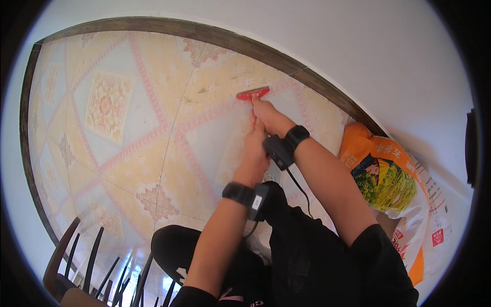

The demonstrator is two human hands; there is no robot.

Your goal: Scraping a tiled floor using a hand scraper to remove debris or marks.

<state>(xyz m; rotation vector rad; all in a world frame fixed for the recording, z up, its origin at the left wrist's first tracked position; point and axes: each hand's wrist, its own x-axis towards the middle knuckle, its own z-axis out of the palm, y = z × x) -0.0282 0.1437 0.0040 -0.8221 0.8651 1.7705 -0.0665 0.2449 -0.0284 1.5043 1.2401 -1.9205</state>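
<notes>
A red scraper (253, 93) with a wide, flat head lies against the patterned tile floor (215, 92), short of the wall. My right hand (270, 115) grips it just behind the head. Below it, my left hand (256, 146) is closed around the lower part of the handle, close against the right hand. Both hands hide most of the handle. Dark smudges (207, 90) mark the yellow tile to the left of the scraper head.
A dark brown baseboard (215, 34) runs along the foot of the white wall (345, 42). An orange and white printed sack (383, 172) leans against the wall at right. Dark chair legs (92, 257) stand at lower left. My bent knees (176, 245) are close below my hands.
</notes>
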